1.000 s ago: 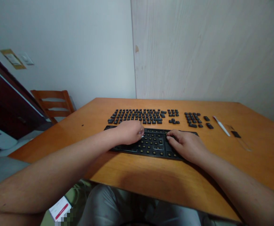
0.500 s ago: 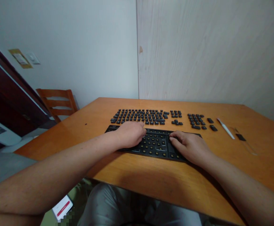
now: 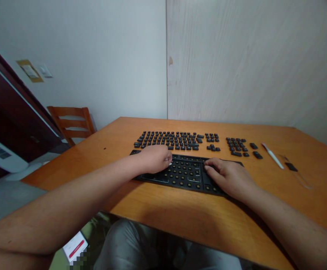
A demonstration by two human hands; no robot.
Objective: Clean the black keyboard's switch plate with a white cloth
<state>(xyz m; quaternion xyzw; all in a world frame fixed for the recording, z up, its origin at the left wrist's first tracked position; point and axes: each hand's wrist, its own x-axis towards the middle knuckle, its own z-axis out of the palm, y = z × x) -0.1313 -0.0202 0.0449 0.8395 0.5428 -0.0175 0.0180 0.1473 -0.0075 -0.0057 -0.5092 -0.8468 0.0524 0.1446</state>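
Observation:
A black keyboard base (image 3: 186, 182) with its keycaps off lies on the table before me, rows of small switches showing. My left hand (image 3: 155, 159) is closed above its left half, fingers pinched. A small white tip pokes out below the fingertips, close to the switches; the rest of that object is hidden in the hand. My right hand (image 3: 229, 174) lies over the right end of the base, gripping it, with thumb and index finger curved on its surface. Behind the base, the removed black keycaps (image 3: 167, 140) sit in rows.
Number-pad keycaps (image 3: 236, 146) lie at the back right. Beside them are a slim white tool (image 3: 273, 155) and a wire keycap puller (image 3: 291, 167) with a dark handle. A wooden chair (image 3: 73, 123) stands by the left wall. The table's front edge is near my legs.
My left hand has shifted slightly left over the keyboard base, and a white tip now shows below its fingers. The right hand stays on the base. The view has turned slightly.

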